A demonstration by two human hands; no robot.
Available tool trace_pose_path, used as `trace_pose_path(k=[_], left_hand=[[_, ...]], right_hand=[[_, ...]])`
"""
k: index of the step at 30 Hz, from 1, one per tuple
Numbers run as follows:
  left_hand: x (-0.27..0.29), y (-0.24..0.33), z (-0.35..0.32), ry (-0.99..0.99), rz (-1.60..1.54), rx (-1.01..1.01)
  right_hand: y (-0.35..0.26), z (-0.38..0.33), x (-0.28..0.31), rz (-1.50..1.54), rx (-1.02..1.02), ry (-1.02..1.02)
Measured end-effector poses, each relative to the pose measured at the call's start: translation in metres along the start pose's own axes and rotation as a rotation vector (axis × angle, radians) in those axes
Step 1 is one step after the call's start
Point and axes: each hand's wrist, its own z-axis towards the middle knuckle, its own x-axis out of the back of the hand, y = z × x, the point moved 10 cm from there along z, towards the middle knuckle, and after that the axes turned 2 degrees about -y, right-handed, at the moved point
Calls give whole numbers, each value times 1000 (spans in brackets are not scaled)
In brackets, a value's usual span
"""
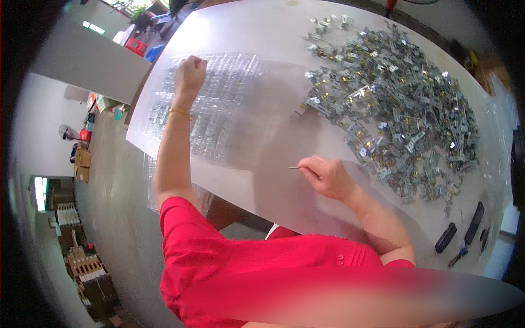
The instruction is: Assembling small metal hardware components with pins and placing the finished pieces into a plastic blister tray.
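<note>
Head view: left hand (190,74) fisted over clear trays (219,104), contents unseen; right hand (326,176) pinches a thin pin (294,168) on the surface (262,136), beside the clip heap (394,104). Loose pinch risks dropping it.

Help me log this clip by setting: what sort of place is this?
Probably a small factory or assembly workshop. A big heap of small stamped metal parts covers the white worktable, clear plastic compartment trays sit under the left hand, and stacked cartons stand on the floor.
</note>
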Motion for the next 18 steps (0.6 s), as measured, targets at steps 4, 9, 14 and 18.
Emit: trace_pose_path(k=[4, 9, 14, 18], left_hand=[[23, 133, -63, -91, -258, -216], [-12, 229, -142, -196, -385, -558], [-58, 271, -172, -241, -211, -761], [-66, 284, -180, -230, -175, -823]], right_hand=[[-2, 0, 0, -10, 45, 4], [-2, -2, -4, 11, 10, -33], [-5, -6, -3, 15, 95, 15], [-4, -8, -4, 18, 96, -16]])
